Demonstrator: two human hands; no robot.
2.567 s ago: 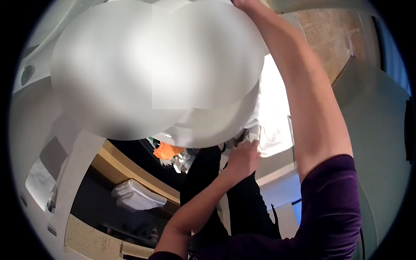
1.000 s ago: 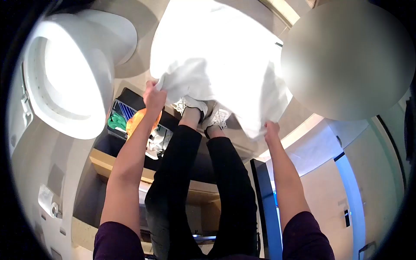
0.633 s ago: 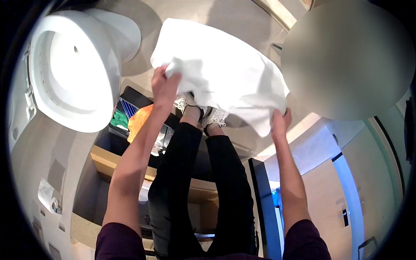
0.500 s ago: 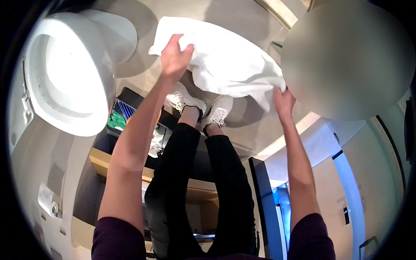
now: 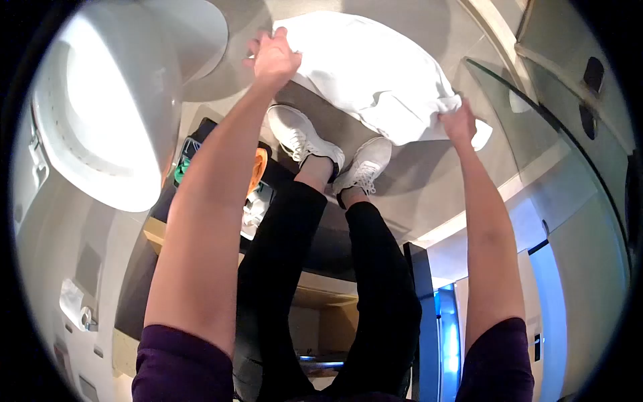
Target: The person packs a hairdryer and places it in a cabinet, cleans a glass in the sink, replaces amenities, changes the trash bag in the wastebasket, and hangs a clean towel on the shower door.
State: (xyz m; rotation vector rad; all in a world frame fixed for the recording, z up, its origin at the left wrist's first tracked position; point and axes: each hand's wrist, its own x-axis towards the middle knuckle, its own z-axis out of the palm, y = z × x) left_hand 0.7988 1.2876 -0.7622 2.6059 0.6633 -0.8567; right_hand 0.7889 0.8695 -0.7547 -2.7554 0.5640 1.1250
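Observation:
A white cloth (image 5: 375, 74) lies spread in front of my feet, on or just above the grey floor. My left hand (image 5: 274, 57) is at its upper left corner, fingers apart and bent, with the palm side hidden. At the cloth's right end, my right hand (image 5: 459, 124) is closed on a bunched edge, and a small flap sticks out past it. Below the cloth are my two white shoes (image 5: 295, 134), toes toward it.
A white toilet (image 5: 100, 120) stands at the left. Between it and my legs is a dark case with orange cloth (image 5: 257, 171) and green items. An open drawer (image 5: 338, 325) is under my legs. A curved glass panel (image 5: 549, 127) stands at the right, a toilet roll (image 5: 86, 317) at lower left.
The cloth, earlier lifted over my shoes, now lies lower and farther forward. Both hands have moved forward, and my left hand's fingers have spread. The view has shifted, bringing the glass panel into sight.

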